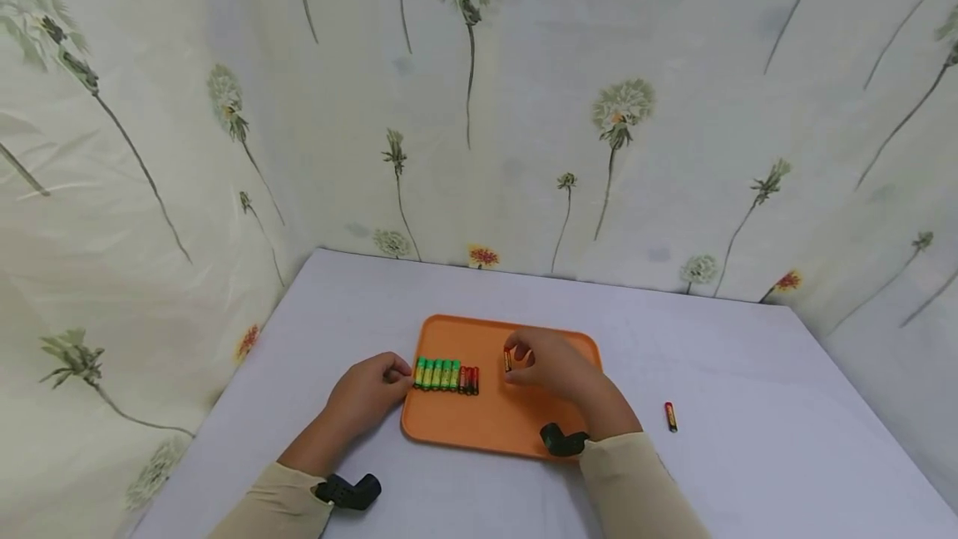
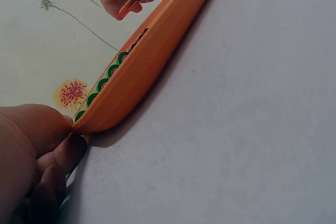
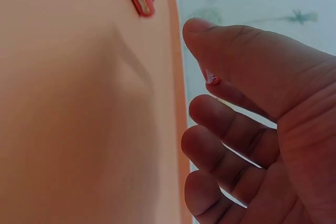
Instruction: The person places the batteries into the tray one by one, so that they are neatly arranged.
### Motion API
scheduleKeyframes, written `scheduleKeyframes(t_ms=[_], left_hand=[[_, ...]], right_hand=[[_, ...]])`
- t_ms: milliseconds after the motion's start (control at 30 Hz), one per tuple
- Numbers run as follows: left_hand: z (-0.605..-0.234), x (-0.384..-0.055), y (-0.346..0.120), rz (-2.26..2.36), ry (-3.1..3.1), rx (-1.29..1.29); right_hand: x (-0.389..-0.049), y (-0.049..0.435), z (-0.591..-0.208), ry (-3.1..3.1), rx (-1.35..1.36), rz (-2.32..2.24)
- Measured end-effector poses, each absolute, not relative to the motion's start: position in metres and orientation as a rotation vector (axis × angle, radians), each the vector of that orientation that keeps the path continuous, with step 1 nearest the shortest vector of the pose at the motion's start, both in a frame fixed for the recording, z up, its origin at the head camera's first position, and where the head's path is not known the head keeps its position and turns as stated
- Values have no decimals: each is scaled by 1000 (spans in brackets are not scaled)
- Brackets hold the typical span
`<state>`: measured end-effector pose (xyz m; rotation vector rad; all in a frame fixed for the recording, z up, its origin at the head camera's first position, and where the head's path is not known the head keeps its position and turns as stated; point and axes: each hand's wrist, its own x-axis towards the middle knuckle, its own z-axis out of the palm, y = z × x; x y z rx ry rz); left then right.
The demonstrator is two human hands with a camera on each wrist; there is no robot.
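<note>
My left hand (image 1: 367, 393) pinches the left rim of an orange tray (image 1: 467, 422), its thumb and fingertips meeting the edge in the left wrist view. Beside those fingertips, inside the tray, several green batteries (image 1: 437, 374) lie side by side in a row. Three smaller red batteries (image 1: 469, 381) continue that row on its right. Over the tray's right half, my right hand (image 1: 557, 360) pinches another red battery (image 1: 507, 360) between thumb and fingers. From the right wrist camera, the thumb hides most of this battery; only a red end (image 3: 212, 80) peeks out.
One more red battery (image 1: 670, 417) lies on the white tabletop (image 1: 718, 364), right of the tray. A flower-patterned sheet (image 1: 524, 106) rises behind the table's far edge and along its left. Each wrist carries a black device (image 1: 348, 492).
</note>
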<state>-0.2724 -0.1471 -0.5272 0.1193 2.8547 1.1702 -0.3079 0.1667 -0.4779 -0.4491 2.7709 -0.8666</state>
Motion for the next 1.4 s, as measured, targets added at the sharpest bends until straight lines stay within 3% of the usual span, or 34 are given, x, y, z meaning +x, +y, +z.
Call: scheduleKeyframes(t_ms=[400,1400], left_hand=[[-531,-273,-147,1161,2859,123],[-529,-273,-147,1168,2859,129]], right_hand=[[-309,146,-488,2714,-586,-852],[-307,131,-498,2727,-563,-715]])
